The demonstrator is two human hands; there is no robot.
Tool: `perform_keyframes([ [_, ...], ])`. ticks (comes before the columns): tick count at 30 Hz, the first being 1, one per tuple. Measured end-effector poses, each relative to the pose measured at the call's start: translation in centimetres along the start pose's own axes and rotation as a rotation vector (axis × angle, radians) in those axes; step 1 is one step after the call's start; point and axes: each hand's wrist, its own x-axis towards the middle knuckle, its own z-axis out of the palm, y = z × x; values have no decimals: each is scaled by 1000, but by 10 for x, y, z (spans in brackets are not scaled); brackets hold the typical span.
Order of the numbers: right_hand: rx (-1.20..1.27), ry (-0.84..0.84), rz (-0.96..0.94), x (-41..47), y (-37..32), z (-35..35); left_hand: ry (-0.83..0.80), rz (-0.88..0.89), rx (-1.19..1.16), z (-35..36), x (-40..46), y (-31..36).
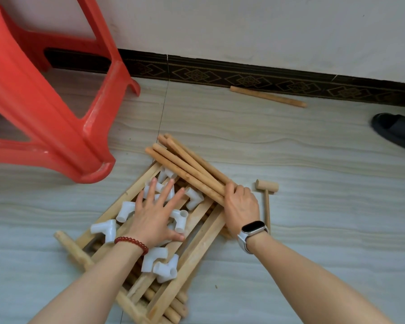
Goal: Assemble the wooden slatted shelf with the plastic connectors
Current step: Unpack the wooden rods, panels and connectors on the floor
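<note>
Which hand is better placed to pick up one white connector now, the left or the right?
Probably the left hand: it lies open, fingers spread, on the white connectors on the slatted panel. The right hand is busy gripping the dowels.

Open grey wood-grain tiled floor (313,230) to the right and near right, free for passing. Blocked on the far left by a big red plastic stool (45,101), one leg planted just beside the far corner of the pale wooden slatted panel (197,249). Crowded on top of that panel: scattered white plastic elbow connectors (194,198), with a bundle of round wooden dowels (187,167) angled across the far end. Just right of the panel, a small wooden mallet (267,195) lying on the floor. Farther off, a lone wooden dowel (268,96) against the dark patterned skirting (220,74), and a dark slipper (398,132) at the right edge.
</note>
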Motion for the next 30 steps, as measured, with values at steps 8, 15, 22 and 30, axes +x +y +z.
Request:
perform_keyframes([
  [8, 11, -80, 36, 10, -6, -4, 29, -163, -19, 5, -8, 11],
  [15, 53, -83, -5, 1, 3, -2, 61, -173, -17, 7, -19, 20],
  [22, 488, -146, 446, -53, 55, -29, 58, -175, 42, -5, -27, 42],
  [30, 418, -257, 906, -164, 154, 0, -3, 86, 142, 5, -64, 118],
])
